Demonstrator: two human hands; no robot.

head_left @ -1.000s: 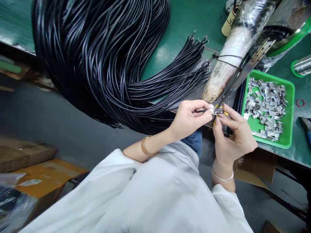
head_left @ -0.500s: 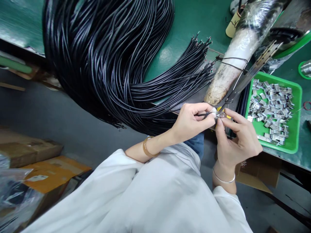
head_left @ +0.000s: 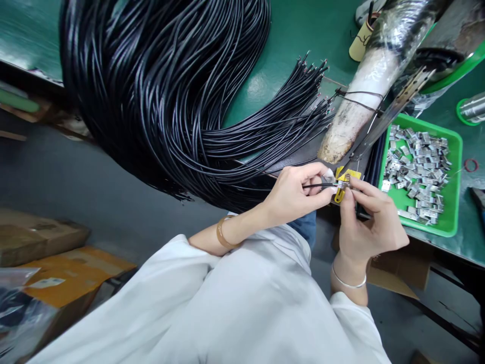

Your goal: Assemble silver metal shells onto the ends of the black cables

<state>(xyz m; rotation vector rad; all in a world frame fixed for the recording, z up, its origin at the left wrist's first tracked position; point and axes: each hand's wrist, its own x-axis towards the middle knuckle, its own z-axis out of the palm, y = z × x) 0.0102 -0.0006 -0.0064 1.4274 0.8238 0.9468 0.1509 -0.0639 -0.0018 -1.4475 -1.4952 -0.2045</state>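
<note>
My left hand (head_left: pixel 293 191) pinches a black cable (head_left: pixel 318 185) near its end, with whitish coverings on the fingertips. My right hand (head_left: pixel 373 217) grips a small shiny metal terminal (head_left: pixel 344 185) between thumb and fingers, right at that cable's end. How the two join is too small to make out. Just behind and under the fingers shows a yellow piece (head_left: pixel 352 175). A slanted soldering iron (head_left: pixel 379 130) with a perforated sleeve points down at it from the upper right.
A big bundle of black cables (head_left: pixel 159 101) covers the green table (head_left: pixel 291 30). The stained white duct (head_left: pixel 358 108) ends close above my hands. To the right stands a green tray (head_left: pixel 456 192) of metal terminals, near a solder wire reel (head_left: pixel 473 108). Cardboard boxes (head_left: pixel 41 237) lie at left.
Both hands have drawn slightly down and away from the iron's tip with the cable and terminal. More of the yellow piece shows now. The view has shifted slightly.
</note>
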